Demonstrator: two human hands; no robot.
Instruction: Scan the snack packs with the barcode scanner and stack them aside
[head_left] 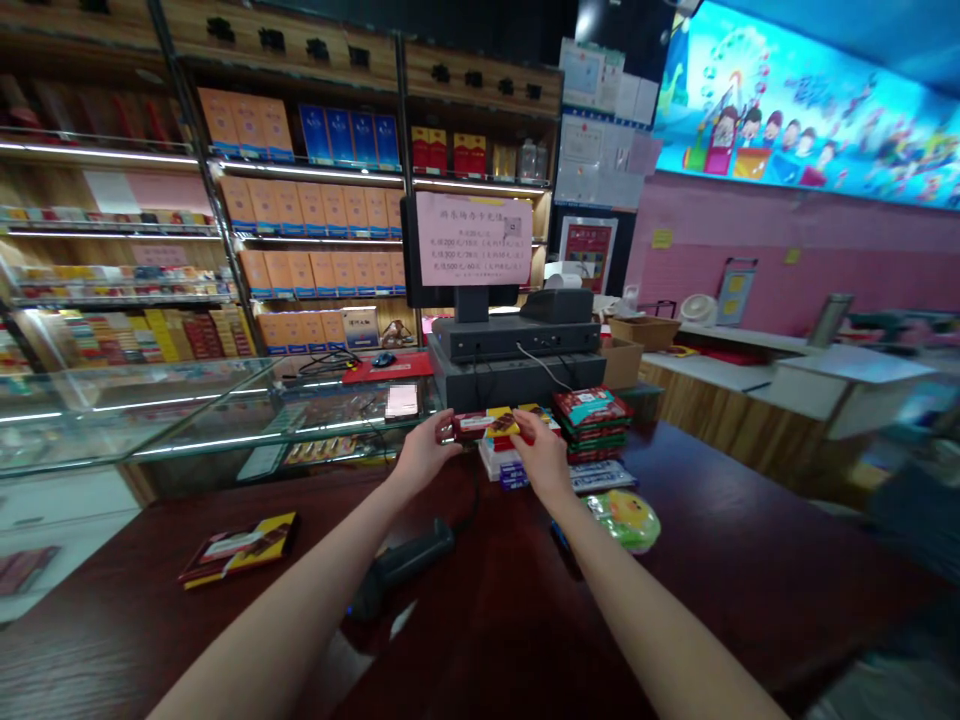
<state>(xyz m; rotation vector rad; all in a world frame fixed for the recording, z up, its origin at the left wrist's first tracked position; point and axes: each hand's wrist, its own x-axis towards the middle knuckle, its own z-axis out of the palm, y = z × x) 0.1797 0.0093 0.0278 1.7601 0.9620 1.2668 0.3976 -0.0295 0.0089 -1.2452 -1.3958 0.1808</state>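
**Close work at the shop counter, view partly blocked**

The left hand (427,450) is pinching a red-wrapped chocolate bar (469,427) near its end, its fingers (444,432) closed around the wrapper. The right hand (544,455) is resting over a yellow-wrapped chocolate bar (504,427), with its fingers (525,424) lying on top; I cannot tell whether they are gripping it. The two bars are overlapping above a low pile of packets (499,462), and the hands are hiding much of the wrappers, so no labels can be read. A stack of red-and-green boxes (592,425) is standing just beside the right hand. A black barcode scanner (401,570) is lying on the dark wood counter (750,560), nearer the person. A round green packet (626,520) is lying near the right wrist, while a lone chocolate bar (238,548) is lying well apart to the left. The glass display case (210,430) is running along the counter's far side.
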